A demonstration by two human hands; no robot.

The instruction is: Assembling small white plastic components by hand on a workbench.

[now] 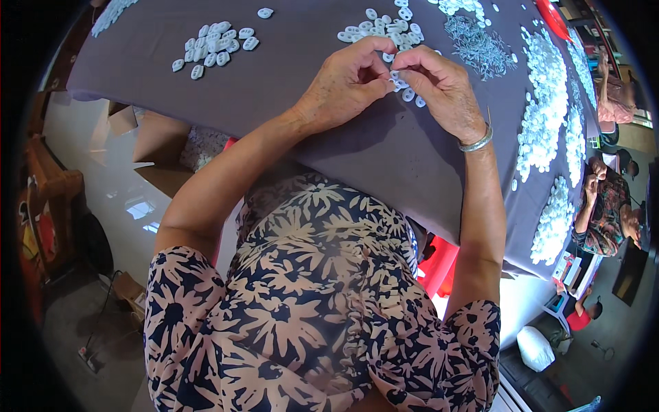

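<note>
Over the grey cloth-covered table [302, 55], my left hand [340, 86] and my right hand [445, 89] meet fingertip to fingertip. Between them they pinch a small white plastic piece [395, 82] with holes; the fingers partly cover it. A bangle circles my right wrist. Just beyond the fingers lies a pile of white oval two-holed pieces [377, 29]. A few loose white pieces [409, 95] sit below my right fingertips. Another pile of assembled-looking oval pieces [214, 44] rests to the left. Beyond my right hand is a heap of thin metal pins or screws [478, 47].
Long heaps of small white parts [544, 103] run down the table's right side, with another heap [553, 223] nearer me. A red object [552, 19] is at the far right. An open cardboard box [159, 141] stands on the floor at left. Other people [604, 199] sit at right.
</note>
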